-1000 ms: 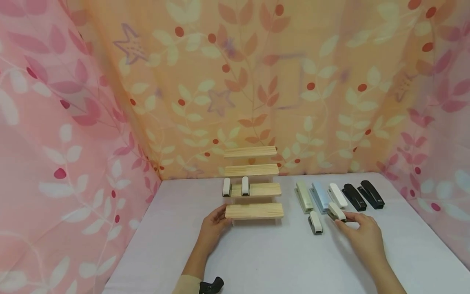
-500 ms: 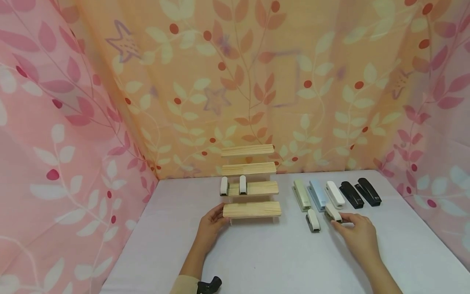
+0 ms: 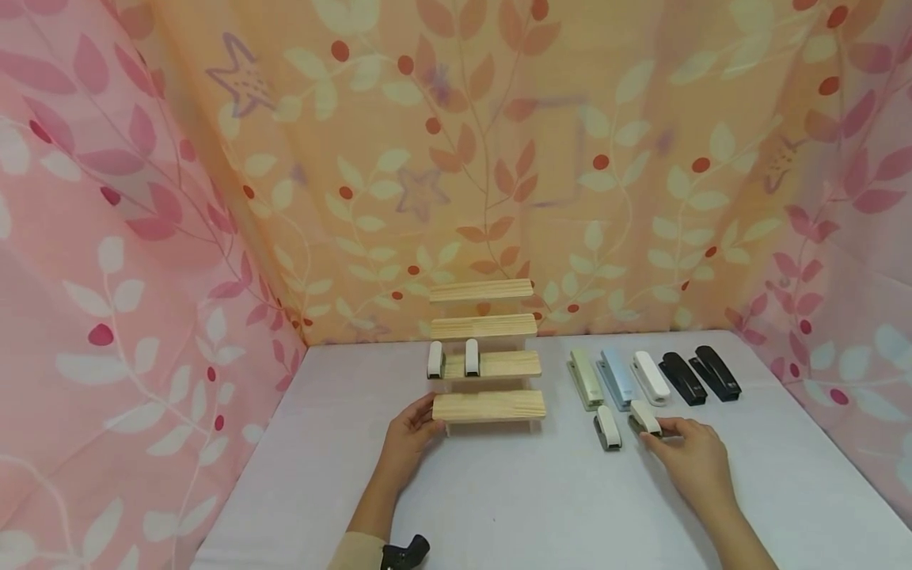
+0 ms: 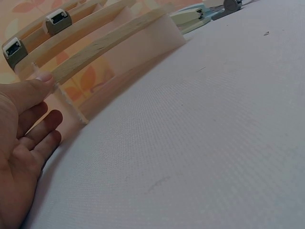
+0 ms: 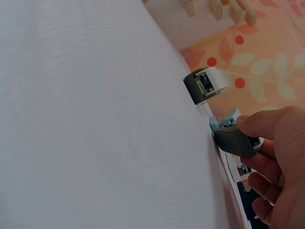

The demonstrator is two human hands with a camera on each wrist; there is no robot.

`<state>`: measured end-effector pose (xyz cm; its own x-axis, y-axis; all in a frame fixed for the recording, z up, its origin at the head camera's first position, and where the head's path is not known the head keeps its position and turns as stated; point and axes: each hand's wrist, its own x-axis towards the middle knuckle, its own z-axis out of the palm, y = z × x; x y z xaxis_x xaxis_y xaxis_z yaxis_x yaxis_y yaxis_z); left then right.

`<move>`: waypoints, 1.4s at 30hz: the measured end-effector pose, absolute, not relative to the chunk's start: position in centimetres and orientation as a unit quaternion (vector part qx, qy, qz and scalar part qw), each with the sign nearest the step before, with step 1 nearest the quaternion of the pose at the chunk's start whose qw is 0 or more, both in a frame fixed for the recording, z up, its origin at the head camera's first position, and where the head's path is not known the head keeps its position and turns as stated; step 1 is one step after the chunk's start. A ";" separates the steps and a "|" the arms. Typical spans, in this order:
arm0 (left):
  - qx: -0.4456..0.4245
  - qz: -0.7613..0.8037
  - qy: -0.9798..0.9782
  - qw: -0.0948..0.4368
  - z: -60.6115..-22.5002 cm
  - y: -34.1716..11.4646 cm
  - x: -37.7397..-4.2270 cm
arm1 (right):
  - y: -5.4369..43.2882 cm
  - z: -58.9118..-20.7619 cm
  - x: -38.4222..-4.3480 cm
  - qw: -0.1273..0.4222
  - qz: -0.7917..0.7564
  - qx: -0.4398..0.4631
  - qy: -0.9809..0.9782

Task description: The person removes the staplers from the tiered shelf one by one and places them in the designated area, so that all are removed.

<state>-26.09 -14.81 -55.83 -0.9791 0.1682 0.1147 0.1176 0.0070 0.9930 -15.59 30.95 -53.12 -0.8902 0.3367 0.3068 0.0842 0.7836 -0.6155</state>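
My left hand (image 3: 409, 435) grips the left end of the lowest tier of a stepped wooden display rack (image 3: 488, 406), thumb at the front edge in the left wrist view. On the rack's second tier from the bottom stand two small white-and-grey staplers, one stapler (image 3: 435, 360) at the left end and another stapler (image 3: 472, 358) near the middle. My right hand (image 3: 694, 459) pinches a third small white-topped stapler (image 5: 237, 141) between thumb and fingers. A matching stapler (image 3: 608, 427) stands just left of it on the table.
Behind the right hand is a row of larger staplers: a green stapler (image 3: 585, 380), a blue stapler (image 3: 616, 378), a white stapler (image 3: 651, 378) and two black ones, the outer black stapler (image 3: 717, 372) farthest right. Patterned curtains (image 3: 499, 158) enclose the white table (image 3: 499, 507).
My right hand has brought the held stapler slightly nearer and lower, beside the matching one. The left hand stays on the rack. The head view has shifted a little.
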 end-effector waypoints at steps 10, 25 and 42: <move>0.101 0.697 0.709 0.019 -55.9 -14.8 -26.2 | 31.1 -53.4 -15.5 0.157 0.313 -0.130 -0.928; 0.104 0.695 0.711 0.020 -56.0 -14.8 -26.1 | 31.5 -54.2 -15.8 0.123 0.302 -0.130 -0.936; 0.112 0.693 0.712 0.029 -55.8 -15.0 -25.9 | 30.6 -49.7 -15.5 0.102 0.368 -0.139 -0.914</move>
